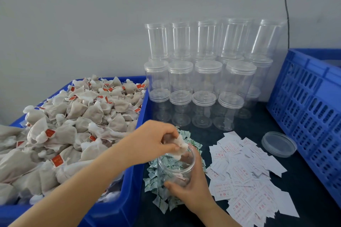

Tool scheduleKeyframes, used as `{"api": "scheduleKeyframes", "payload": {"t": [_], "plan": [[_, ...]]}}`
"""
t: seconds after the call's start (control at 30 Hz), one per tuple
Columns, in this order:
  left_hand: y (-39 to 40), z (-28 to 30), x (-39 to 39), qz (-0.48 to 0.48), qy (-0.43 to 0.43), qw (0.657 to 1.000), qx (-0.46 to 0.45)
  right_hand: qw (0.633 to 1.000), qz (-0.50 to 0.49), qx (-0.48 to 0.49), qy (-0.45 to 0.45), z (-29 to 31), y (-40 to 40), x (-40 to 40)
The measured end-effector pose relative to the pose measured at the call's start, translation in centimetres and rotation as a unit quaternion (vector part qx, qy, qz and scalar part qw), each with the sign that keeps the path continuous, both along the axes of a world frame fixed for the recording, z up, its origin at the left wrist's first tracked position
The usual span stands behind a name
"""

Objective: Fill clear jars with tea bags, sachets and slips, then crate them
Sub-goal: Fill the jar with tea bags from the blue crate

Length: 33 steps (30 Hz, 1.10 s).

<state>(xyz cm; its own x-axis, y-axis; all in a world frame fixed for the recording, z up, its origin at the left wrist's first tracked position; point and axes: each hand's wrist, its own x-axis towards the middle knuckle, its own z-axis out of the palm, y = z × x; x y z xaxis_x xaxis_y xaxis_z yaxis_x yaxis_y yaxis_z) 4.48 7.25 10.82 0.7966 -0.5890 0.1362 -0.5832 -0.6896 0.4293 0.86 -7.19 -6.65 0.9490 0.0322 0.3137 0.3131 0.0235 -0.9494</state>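
My right hand (191, 188) grips an open clear jar (175, 167) standing on the dark table, over a heap of green-and-white sachets (160, 195). Just above the jar's mouth, my left hand (155, 140) pinches a pale tea bag (180, 146). A tea bag or slip lies at the jar's bottom. A blue bin (127, 195) heaped with tea bags (77, 120) with red tags fills the left. White slips with red print (245, 177) are spread to the right of the jar. The jar's clear lid (278, 143) lies flat further right.
Several lidded clear jars (203, 79) are stacked in layers against the grey wall at the back. A blue slotted crate (310, 108) stands at the right edge. A black cable (286, 5) runs down the wall.
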Motion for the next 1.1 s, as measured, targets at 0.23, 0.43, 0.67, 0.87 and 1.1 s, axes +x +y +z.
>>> {"api": "scheduleKeyframes", "payload": {"t": [0.23,0.43,0.67,0.87,1.1], "plan": [[-2.6,-1.3,-0.5,-0.023,-0.092,0.977,0.193,1.000,-0.003,0.004,-0.001,0.0,0.0,0.3],[-5.1,-1.7,0.0,-0.029,-0.086,0.946,0.311,0.999,-0.029,-0.017,-0.013,-0.1,-0.1,0.6],[-5.1,-2.2,1.1,-0.105,0.021,0.943,0.316,1.000,-0.012,0.003,-0.003,-0.2,0.0,0.5],[-5.6,-2.3,1.9,-0.163,0.103,0.905,0.378,1.000,-0.005,0.007,-0.002,-0.6,0.0,0.7],[-5.9,-2.0,2.1,-0.180,0.113,0.900,0.382,0.999,0.003,0.026,-0.019,-0.2,0.1,0.5]]}}
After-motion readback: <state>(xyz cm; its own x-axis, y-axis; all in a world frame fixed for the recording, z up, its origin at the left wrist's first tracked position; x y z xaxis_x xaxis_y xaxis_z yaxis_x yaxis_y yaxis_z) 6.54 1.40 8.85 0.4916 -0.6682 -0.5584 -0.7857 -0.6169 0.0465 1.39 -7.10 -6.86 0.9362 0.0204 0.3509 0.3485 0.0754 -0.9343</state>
